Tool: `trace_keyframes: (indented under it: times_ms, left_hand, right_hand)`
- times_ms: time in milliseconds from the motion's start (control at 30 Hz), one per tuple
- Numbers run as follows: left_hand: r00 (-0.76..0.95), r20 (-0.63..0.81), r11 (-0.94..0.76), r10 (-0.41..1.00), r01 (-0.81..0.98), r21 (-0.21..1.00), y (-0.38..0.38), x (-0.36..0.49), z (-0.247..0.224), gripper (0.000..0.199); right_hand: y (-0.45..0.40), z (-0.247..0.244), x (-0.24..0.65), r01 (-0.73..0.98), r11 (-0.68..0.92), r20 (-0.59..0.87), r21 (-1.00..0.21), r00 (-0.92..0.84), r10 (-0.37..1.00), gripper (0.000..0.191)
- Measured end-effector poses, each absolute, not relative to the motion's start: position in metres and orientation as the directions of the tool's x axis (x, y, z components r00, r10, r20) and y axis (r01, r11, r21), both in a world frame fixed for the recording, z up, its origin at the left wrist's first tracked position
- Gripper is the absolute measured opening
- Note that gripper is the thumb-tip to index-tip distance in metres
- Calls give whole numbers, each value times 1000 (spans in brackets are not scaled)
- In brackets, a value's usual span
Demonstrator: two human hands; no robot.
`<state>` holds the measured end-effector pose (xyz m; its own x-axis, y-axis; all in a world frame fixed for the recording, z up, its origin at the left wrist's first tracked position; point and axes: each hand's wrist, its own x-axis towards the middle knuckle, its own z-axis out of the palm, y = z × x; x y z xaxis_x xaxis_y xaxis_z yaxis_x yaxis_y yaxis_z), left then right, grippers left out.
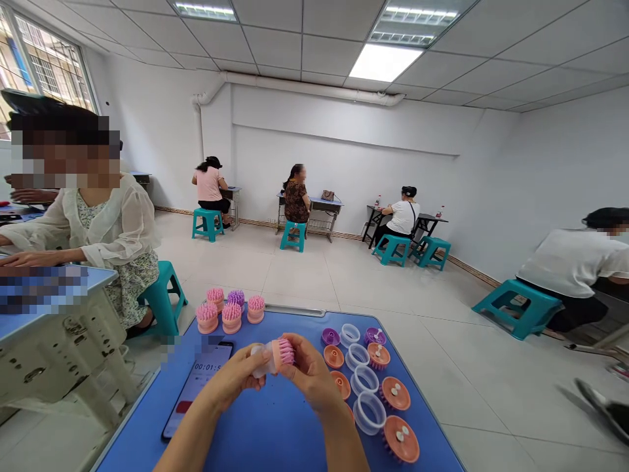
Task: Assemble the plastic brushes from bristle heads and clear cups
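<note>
Above the middle of the blue desk, a small round brush [285, 352] with pink bristles and a peach rim is tilted sideways between my two hands. My left hand [240, 375] grips the clear plastic part [261, 362] at its base. The fingers of my right hand [310, 375] close around the bristle end. To the right lie clear plastic rings [369, 413], peach bristle heads [401, 439] with small white pieces on them, and peach discs [334, 356]. A purple disc [331, 337] and a purple bristle head [375, 335] are at the far end.
Several brushes [231, 318] stand upright at the desk's far left. A phone [196, 387] with a running timer lies left of my hands. A co-worker [113, 223] sits at a neighbouring desk [54, 301]. Other people sit on teal stools [518, 308] around the room.
</note>
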<state>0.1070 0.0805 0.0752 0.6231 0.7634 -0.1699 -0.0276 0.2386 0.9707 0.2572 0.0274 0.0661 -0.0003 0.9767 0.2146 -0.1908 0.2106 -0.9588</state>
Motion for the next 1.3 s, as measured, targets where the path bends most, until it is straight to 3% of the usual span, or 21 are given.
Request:
trace_keyframes:
  times_ms: [133, 333, 533, 667, 833, 1000, 1100, 1300]
  left_hand:
    - [581, -160, 197, 798, -1, 980, 84, 107, 72, 35]
    - [576, 37, -46, 816, 0, 999, 86, 110, 62, 45]
    - [536, 60, -136, 842, 103, 985, 84, 114, 60, 41]
    - [521, 74, -151, 851, 106, 983, 85, 112, 60, 43]
    - [568, 72, -148, 820, 88, 985, 85, 111, 56, 44]
    - [485, 96, -193, 869, 153, 969, 84, 110, 51, 44]
    - [456, 86, -177, 886, 161, 971, 83, 109, 51, 48]
    - [527, 99, -181, 844, 106, 978, 80, 109, 50, 48]
  right_hand:
    - [28, 63, 258, -106, 193, 190, -975, 38, 981, 42]
    - [36, 56, 260, -31, 130, 126, -991, 112, 986, 37]
    - [36, 51, 260, -10, 40, 38, -999, 142, 989, 42]
    - [32, 54, 261, -85, 78, 66, -993, 129, 989, 54]
    - [35, 57, 260, -48, 23, 18, -999, 105, 994, 44]
    - [31, 55, 258, -110, -48, -70, -993, 212, 975, 51]
    - [32, 52, 261, -184, -46, -76, -982, 160, 984, 55]
    - [35, 48, 264, -147, -96, -123, -984, 183, 975, 44]
